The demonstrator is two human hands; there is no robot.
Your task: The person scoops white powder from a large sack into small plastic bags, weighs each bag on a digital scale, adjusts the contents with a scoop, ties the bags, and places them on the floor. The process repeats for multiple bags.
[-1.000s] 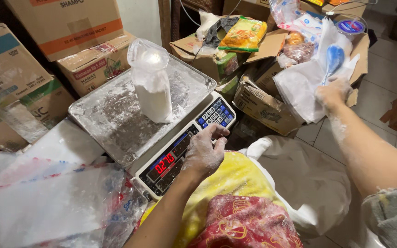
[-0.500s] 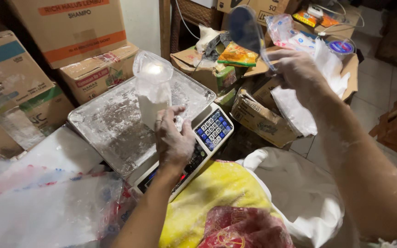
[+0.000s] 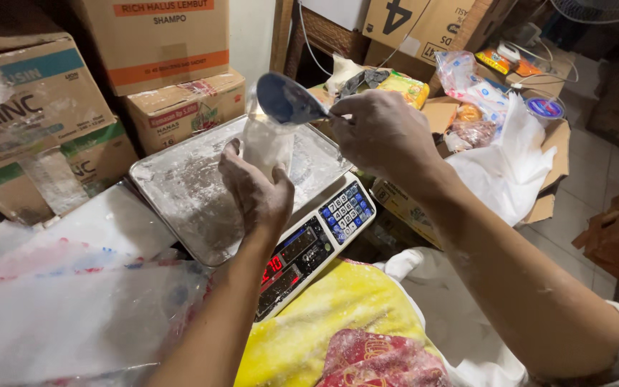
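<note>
Your left hand (image 3: 256,193) has its fingers wrapped around the clear plastic bag of white powder (image 3: 266,143), which stands on the steel scale pan (image 3: 180,193). The bag looks soft, light and slippery with dust, so grip its filled lower part, not the floppy mouth. Your right hand (image 3: 385,132) pinches the metal scoop (image 3: 284,99) just above the bag's mouth, its fingers closed on the handle.
</note>
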